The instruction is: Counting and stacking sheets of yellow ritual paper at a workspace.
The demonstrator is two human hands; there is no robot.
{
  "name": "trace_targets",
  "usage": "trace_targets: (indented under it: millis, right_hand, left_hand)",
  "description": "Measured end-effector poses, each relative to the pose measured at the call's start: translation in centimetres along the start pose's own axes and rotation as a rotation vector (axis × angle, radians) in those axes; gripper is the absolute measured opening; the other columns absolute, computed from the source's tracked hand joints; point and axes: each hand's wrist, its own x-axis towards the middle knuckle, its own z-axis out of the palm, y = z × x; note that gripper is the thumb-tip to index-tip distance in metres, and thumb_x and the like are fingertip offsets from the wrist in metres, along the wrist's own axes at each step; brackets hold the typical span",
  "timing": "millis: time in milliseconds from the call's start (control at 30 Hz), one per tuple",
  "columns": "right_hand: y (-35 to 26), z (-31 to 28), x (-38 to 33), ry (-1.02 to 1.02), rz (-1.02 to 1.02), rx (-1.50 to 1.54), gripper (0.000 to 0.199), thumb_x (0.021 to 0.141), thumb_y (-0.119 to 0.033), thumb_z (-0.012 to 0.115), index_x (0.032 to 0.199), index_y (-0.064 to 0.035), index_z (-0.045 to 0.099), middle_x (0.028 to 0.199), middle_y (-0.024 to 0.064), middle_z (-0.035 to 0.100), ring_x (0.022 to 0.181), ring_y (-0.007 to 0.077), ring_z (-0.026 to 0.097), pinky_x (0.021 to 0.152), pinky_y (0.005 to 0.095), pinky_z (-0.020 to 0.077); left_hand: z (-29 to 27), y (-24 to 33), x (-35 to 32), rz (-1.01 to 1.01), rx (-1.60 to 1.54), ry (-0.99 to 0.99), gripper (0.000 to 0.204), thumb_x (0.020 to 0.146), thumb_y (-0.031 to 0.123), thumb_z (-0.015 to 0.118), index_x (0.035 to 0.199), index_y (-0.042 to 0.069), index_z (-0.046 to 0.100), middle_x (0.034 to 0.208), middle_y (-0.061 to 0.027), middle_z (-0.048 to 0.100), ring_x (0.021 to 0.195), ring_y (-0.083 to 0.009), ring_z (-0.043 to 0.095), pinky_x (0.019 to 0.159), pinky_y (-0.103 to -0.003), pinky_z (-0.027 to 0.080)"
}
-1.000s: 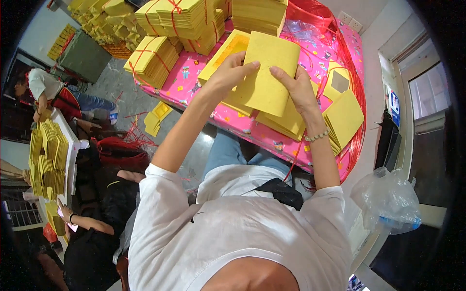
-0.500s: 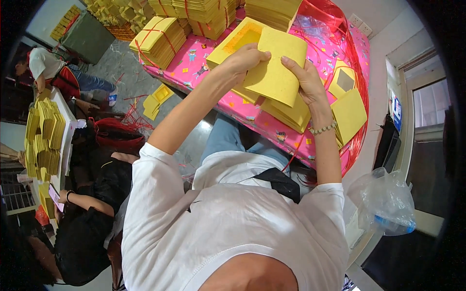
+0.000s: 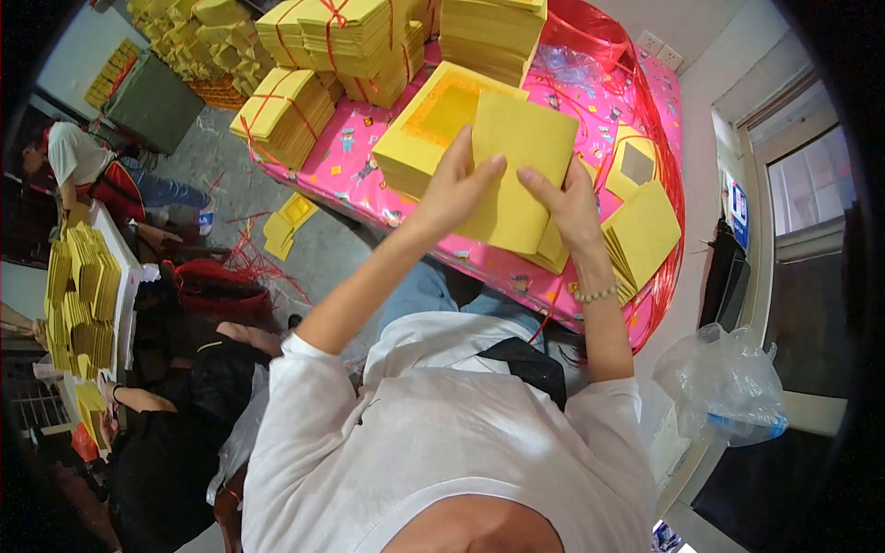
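Note:
Both hands hold a yellow paper packet (image 3: 525,138) over the pink-covered table, tilted with its broad face toward me. My left hand (image 3: 459,184) grips its left edge, thumb flat on the face and fingers behind. On the right edge, my right hand (image 3: 573,205) presses its thumb on the face; a bead bracelet circles that wrist. Whether the packet is one folded sheet or several I cannot tell. Beyond it stands a thick yellow paper stack (image 3: 406,164) with an orange-edged patch on top. More yellow paper (image 3: 553,251) shows partly beneath the packet.
Fanned yellow sheets (image 3: 645,230) and a piece with a grey diamond (image 3: 637,161) lie at right, beside red plastic strands (image 3: 670,184). Tied yellow bundles (image 3: 286,106) stand at the back left. Co-workers sit and bend at a white table (image 3: 124,313) on the left.
The packet was bowed and has flattened out, now lower and nearer me. My left hand has shifted from its upper left part down along the left edge. The view has shifted slightly.

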Motion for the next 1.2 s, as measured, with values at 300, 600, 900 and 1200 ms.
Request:
trace_targets:
  millis: [300,600,900,1200]
  right_hand:
    - [-0.8,0.3,-3.6,0.012,-0.071,0.033,0.051,0.083,-0.004,0.068,0.128,-0.0002,0.042,0.117,0.0092,0.058,0.105,0.0152,0.057,0.089,0.0291,0.047]
    - [-1.5,0.7,-5.2,-0.006,-0.074,-0.01,0.051,0.083,-0.005,0.069,0.127,0.0001,0.045,0.116,0.0095,0.059,0.103,0.0156,0.058,0.087,0.0283,0.0475]
    - [-0.5,0.9,-4.6,0.061,-0.019,0.027,0.039,0.089,-0.009,0.063,0.124,0.0021,0.048,0.115,0.009,0.06,0.1,0.0135,0.058,0.086,0.0274,0.0473]
    - [-0.9,0.4,-3.8,0.169,-0.056,0.077,0.024,0.093,-0.012,0.059,0.112,0.0026,0.057,0.103,0.0059,0.065,0.09,0.0085,0.06,0.08,0.0231,0.048]
  left_hand:
    - [2.0,0.4,-3.8,0.23,0.213,0.082,0.031,0.091,0.003,0.052,0.119,-0.001,0.04,0.103,-0.0137,0.058,0.097,-0.0159,0.056,0.08,-0.029,0.046]
    - [2.4,-0.4,-5.4,0.286,0.279,0.138,0.029,0.092,0.005,0.052,0.117,-0.002,0.039,0.099,-0.0149,0.059,0.092,-0.0178,0.058,0.076,-0.029,0.046]
    - [2.8,-0.4,-5.1,0.192,0.123,0.177,0.031,0.094,0.003,0.048,0.123,0.0,0.037,0.113,-0.011,0.052,0.107,-0.0149,0.049,0.091,-0.028,0.041]
    - [3.4,-0.9,-5.5,0.14,0.067,0.173,0.034,0.095,0.004,0.048,0.126,-0.001,0.036,0.114,-0.0112,0.052,0.105,-0.0138,0.049,0.088,-0.026,0.043]
